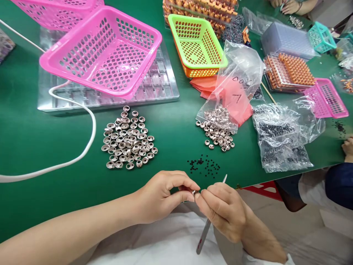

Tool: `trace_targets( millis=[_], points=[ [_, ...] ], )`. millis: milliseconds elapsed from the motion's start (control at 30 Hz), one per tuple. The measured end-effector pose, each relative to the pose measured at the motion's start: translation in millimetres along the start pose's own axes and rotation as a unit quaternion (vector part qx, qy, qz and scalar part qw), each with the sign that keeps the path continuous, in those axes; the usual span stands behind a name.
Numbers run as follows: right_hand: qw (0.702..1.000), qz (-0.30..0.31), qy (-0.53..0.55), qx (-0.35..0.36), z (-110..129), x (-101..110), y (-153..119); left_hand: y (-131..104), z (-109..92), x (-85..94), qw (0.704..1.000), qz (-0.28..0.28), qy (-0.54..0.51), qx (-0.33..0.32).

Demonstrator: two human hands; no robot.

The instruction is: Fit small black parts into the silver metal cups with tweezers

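Observation:
Between the thumb and index finger of my left hand (162,197) is a small silvery metal cup (194,192). My right hand (224,211) is closed around steel tweezers (204,237), their tip pointing up and away; its fingertips meet the same metal cup. Just beyond my hands, tiny black discs (205,165) are scattered on the green table (171,147). A heap of similar metal cups with holes (128,141) lies to the left. More small metal parts (220,138) spill from a clear plastic bag (239,70) marked in black. The cup is partly hidden by my fingers.
A pink basket (138,79) rests on a metal tray (165,81), with a white cable (92,136) alongside. A green basket (198,64) stands behind the bag. Bags of dark parts (284,140) lie right. Other people's hands show at the far right (348,147) and top (291,6).

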State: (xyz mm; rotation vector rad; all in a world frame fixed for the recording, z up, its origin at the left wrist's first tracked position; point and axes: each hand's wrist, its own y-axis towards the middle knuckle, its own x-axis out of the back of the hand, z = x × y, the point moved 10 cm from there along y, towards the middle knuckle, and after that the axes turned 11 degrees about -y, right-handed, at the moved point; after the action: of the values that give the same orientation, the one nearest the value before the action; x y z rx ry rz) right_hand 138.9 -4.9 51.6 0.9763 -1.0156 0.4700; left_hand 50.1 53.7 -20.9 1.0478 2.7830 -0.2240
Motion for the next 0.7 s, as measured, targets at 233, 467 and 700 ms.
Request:
trace_targets(
  millis=[233, 467, 700],
  points=[
    [0.999, -0.043, -0.023, 0.014, 3.1, 4.1, 2.4, -1.3, -3.9, -0.3, 1.000, -0.007, -0.005, 0.006],
    [0.999, -0.033, -0.001, 0.024, 3.9, 3.2, 3.5, -2.7, -1.6, -3.3, 1.000, 0.008, -0.003, 0.026],
    [0.999, -0.029, 0.017, 0.028, 4.5, 1.9, 4.6, -4.1, -6.9, -3.7, 1.000, -0.002, 0.003, 0.000]
  ],
)
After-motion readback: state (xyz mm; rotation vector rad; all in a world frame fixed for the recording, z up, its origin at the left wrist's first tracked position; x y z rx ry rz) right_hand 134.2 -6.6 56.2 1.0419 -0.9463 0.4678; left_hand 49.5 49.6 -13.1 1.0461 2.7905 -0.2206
